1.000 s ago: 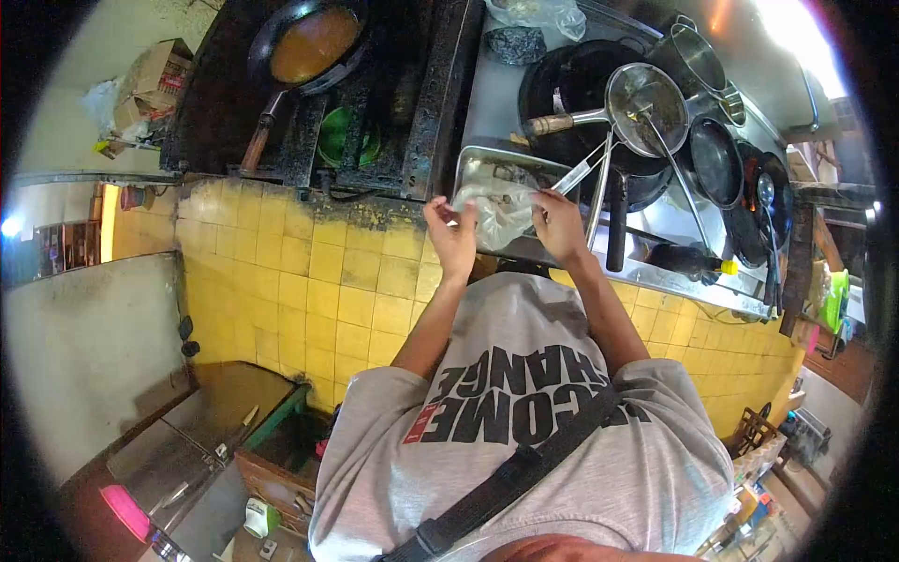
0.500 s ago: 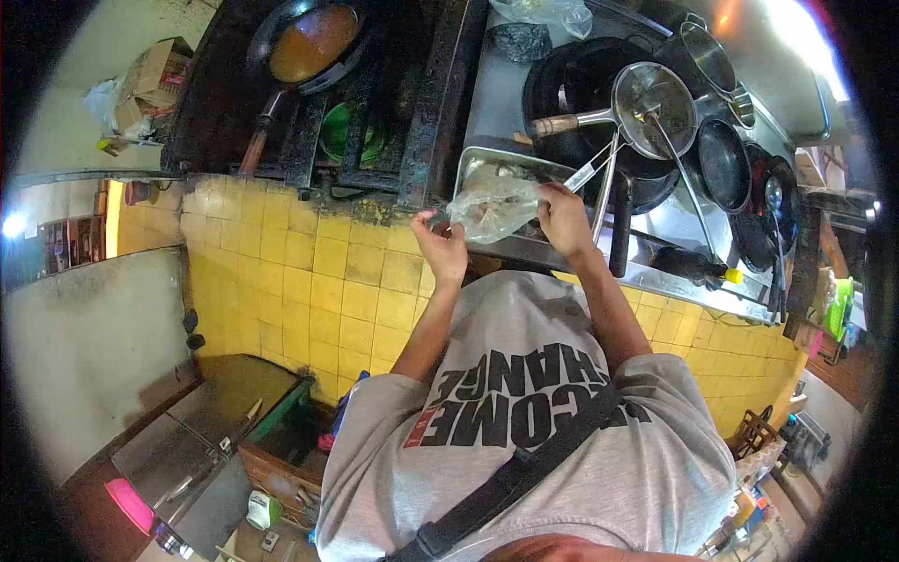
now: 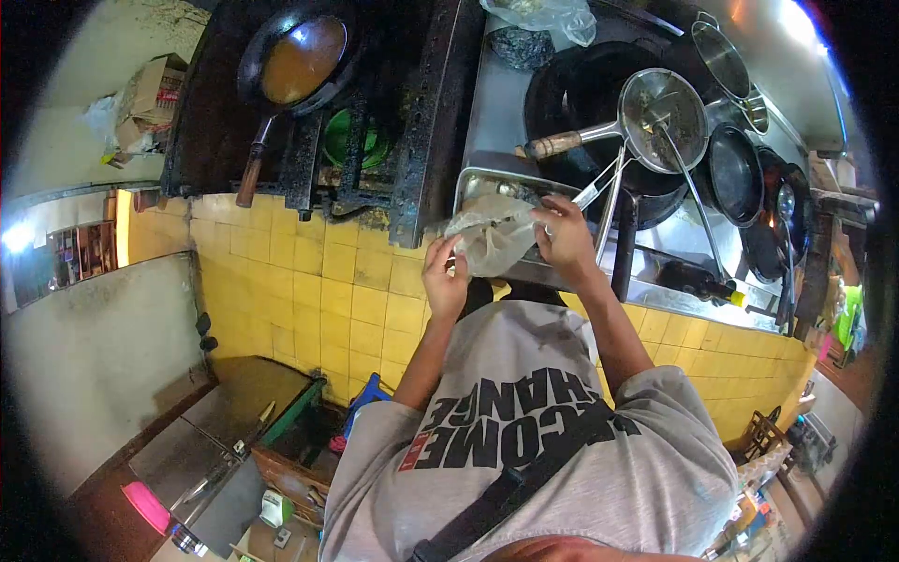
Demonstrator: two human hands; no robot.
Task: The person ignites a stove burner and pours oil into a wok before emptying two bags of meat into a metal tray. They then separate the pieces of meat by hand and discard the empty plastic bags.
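Note:
A thin, cloudy plastic bag (image 3: pixel 494 245) is held up in front of my body, its mouth spread between both hands. My left hand (image 3: pixel 444 270) pinches the bag's left edge with thumb and fingers. On the opposite edge, the fingers of my right hand (image 3: pixel 565 236) are closed on the plastic. Inside the bag I cannot make out any contents clearly. Just behind it is a shallow metal tray (image 3: pixel 461 187), partly covered by the bag and right hand.
A wok (image 3: pixel 265 105) with brown liquid sits on the stove at left, its wooden handle toward me. Right of the tray, a strainer (image 3: pixel 688 155) with a ladle in it rests over a large black pan (image 3: pixel 548 103). A dark bottle (image 3: pixel 688 279) lies near the counter edge.
The bag's mouth has been pulled wider and the bag hangs fuller. My left fingers have curled in onto its edge. The whole view has shifted slightly.

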